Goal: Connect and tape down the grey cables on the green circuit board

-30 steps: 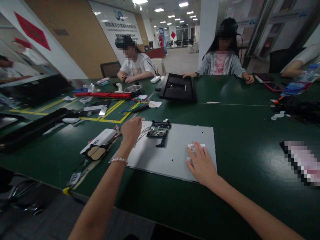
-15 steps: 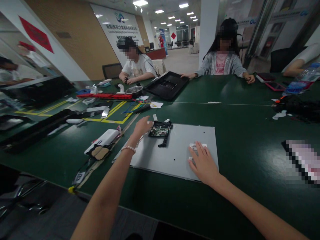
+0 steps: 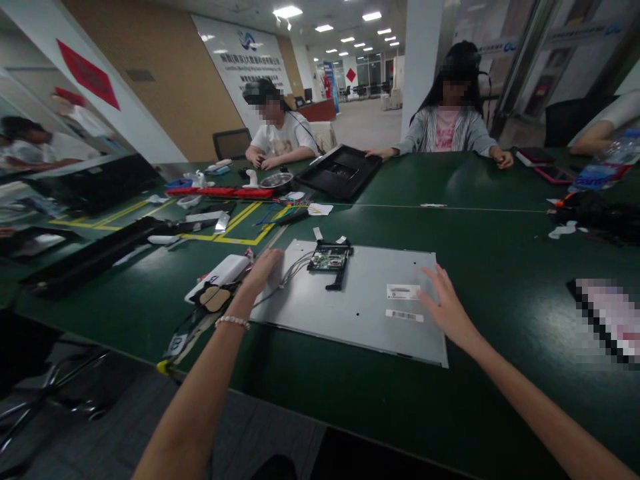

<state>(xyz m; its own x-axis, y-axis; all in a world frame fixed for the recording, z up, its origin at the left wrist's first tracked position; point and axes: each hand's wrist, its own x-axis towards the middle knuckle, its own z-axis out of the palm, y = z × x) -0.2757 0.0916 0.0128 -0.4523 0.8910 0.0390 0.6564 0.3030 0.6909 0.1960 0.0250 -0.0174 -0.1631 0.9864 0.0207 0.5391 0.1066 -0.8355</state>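
Note:
A flat grey metal panel [image 3: 375,267], like the back of a display, lies on the green table. Mounted near its far edge is a green circuit board [image 3: 327,259] in a black bracket [image 3: 336,281]. Thin cables [image 3: 295,268] run from the board toward the panel's left side. There my left hand [image 3: 264,272] hovers by the left edge, fingers stretched out and somewhat blurred; whether it touches the panel I cannot tell. At the right edge, beside two white labels [image 3: 403,291], my right hand [image 3: 447,303] is open with fingers spread, holding nothing.
A white and tan battery-like pack [image 3: 220,280] with wires lies left of the panel. Beyond it are a long black frame part [image 3: 95,253] and a red strip [image 3: 220,192]. Across the table, a co-worker's hand touches a black casing [image 3: 340,172]. A phone [image 3: 607,320] lies at right.
My right hand has lifted off the labels and moved right to the panel's edge. My left hand has drawn back from the circuit board to the panel's left side.

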